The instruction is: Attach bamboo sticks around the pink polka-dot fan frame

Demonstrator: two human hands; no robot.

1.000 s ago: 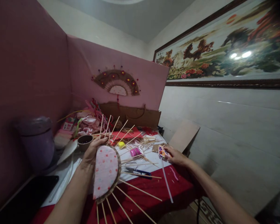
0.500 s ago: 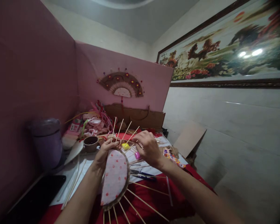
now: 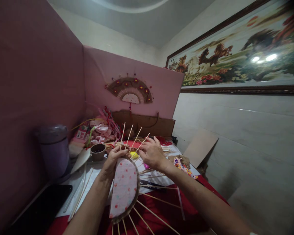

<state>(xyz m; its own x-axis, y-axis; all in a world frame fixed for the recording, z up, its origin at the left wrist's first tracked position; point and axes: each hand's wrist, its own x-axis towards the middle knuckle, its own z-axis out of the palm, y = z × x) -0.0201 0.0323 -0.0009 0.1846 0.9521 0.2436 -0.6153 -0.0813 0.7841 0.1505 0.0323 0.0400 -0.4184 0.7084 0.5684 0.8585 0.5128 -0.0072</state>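
Observation:
A half-round fan frame (image 3: 125, 187), covered in white cloth with small red dots and edged in brown, stands on its side with thin wooden sticks fanning out from its curved rim. My left hand (image 3: 114, 160) is closed on its upper end, around the base of the top sticks. Beside these upper sticks is my right hand (image 3: 152, 151), its thumb and fingers bent together near the stick (image 3: 142, 143) closest to it. What those fingertips pinch is too small to make out. A brownish strand seems to run between the hands, partly hidden by the sticks.
Behind lie a brown cup (image 3: 98, 151), a yellow piece (image 3: 134, 155) and pink ribbons (image 3: 103, 127). Dark-handled scissors (image 3: 149, 184) rest beyond the frame. A finished fan (image 3: 129, 91) hangs on the pink panel. At left are a black phone (image 3: 42, 209) and a lidded purple container (image 3: 52, 150).
My right hand has lowered slightly, and its raised fingers have spread a little beside the upper sticks. My left hand keeps its hold on the fan frame. The whole view has shifted slightly.

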